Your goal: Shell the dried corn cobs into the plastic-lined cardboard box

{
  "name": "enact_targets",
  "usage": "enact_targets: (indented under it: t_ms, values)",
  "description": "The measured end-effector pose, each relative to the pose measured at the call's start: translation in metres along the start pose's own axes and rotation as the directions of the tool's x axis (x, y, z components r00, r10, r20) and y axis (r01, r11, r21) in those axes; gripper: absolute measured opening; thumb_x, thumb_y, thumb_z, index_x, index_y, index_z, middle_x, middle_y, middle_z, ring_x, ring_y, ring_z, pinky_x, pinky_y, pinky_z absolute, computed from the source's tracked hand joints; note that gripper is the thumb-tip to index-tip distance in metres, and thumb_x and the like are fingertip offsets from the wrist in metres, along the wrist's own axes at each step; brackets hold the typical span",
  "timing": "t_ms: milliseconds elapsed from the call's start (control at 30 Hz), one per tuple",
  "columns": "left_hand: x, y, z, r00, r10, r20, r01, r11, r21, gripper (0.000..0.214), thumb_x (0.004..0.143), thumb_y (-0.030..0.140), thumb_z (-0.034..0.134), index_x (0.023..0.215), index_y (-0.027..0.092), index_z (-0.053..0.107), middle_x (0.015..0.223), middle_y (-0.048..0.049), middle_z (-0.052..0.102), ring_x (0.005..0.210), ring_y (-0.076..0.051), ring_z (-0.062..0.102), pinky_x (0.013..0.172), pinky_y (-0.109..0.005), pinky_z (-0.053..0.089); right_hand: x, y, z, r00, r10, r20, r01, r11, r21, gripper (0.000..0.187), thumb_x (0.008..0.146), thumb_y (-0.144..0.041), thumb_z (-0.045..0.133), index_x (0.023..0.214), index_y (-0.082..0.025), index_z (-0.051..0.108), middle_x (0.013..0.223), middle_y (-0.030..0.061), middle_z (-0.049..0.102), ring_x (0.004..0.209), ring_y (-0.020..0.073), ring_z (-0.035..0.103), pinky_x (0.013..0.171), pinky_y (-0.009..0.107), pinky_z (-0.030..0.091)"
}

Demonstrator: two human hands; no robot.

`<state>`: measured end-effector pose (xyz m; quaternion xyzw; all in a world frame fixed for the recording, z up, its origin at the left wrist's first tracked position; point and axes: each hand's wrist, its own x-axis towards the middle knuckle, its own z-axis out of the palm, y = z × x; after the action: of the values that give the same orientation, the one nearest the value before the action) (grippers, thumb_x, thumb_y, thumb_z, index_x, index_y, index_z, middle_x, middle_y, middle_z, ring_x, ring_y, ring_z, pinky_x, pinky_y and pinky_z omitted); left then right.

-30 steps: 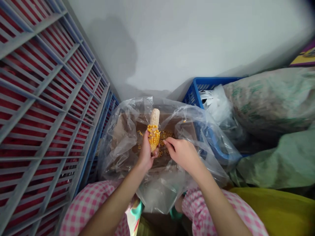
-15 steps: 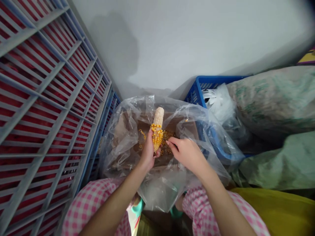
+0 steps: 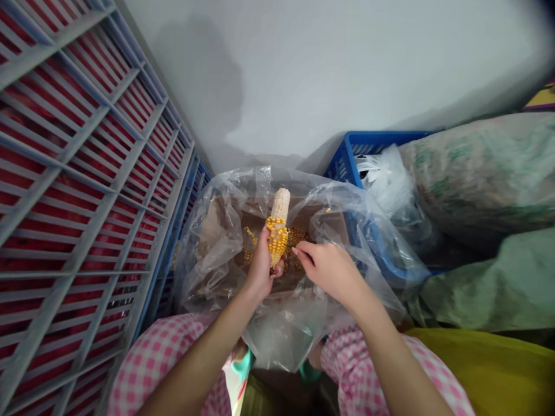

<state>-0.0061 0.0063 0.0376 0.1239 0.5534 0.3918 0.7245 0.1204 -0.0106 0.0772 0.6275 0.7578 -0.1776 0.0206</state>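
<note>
Fingers of my left hand point(image 3: 260, 270) wrapped around the near, kernelled part of the corn cob point(image 3: 278, 226), which slants up over the cardboard box point(image 3: 316, 209), bare end far. Right hand point(image 3: 332, 267) just right of it, fingers curled in, thumb by forefinger; cannot tell whether anything is pinched there. Loose kernels point(image 3: 299, 236) lie below.

Risks, my judgement: I grip low, so a hard sideways push at the top could twist the cob loose. Kernels could fly wide into folds of the clear plastic sheet point(image 3: 277, 341); one stray kernel point(image 3: 327, 211) sits there, right. Sheet overlaps the blue basket point(image 3: 384, 137); a forearm snagging it could spill some.
</note>
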Motion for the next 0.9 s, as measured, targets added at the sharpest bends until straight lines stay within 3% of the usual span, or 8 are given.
enact_targets:
  t_ms: [567, 900]
  values:
    - [-0.0002, 0.0, -0.0003, 1.0, -0.007, -0.015, 0.008, 0.999, 0.039, 0.043, 0.076, 0.059, 0.04, 0.073, 0.018, 0.048, 0.046, 0.0044, 0.048, 0.025, -0.002, 0.029, 0.029, -0.015, 0.013, -0.0007, 0.0007, -0.0048, 1.0, 0.009, 0.025, -0.01, 1.0, 0.024, 0.03, 0.091, -0.034, 0.037, 0.084, -0.024, 0.064, 0.073, 0.0017, 0.068, 0.065, 0.0144, 0.062, 0.053, 0.025, 0.025]
    - [-0.0005, -0.0056, 0.0003, 0.991, 0.127, -0.053, -0.117, 0.98, 0.159, 0.044, 0.074, 0.061, 0.045, 0.076, 0.018, 0.053, 0.049, 0.0036, 0.051, 0.026, -0.004, 0.033, 0.028, -0.017, 0.016, -0.0028, 0.0035, -0.0056, 0.999, -0.005, 0.041, 0.007, 0.999, -0.039, 0.029, 0.091, -0.032, 0.037, 0.083, -0.025, 0.064, 0.072, 0.0023, 0.069, 0.064, 0.0167, 0.063, 0.051, 0.025, 0.025]
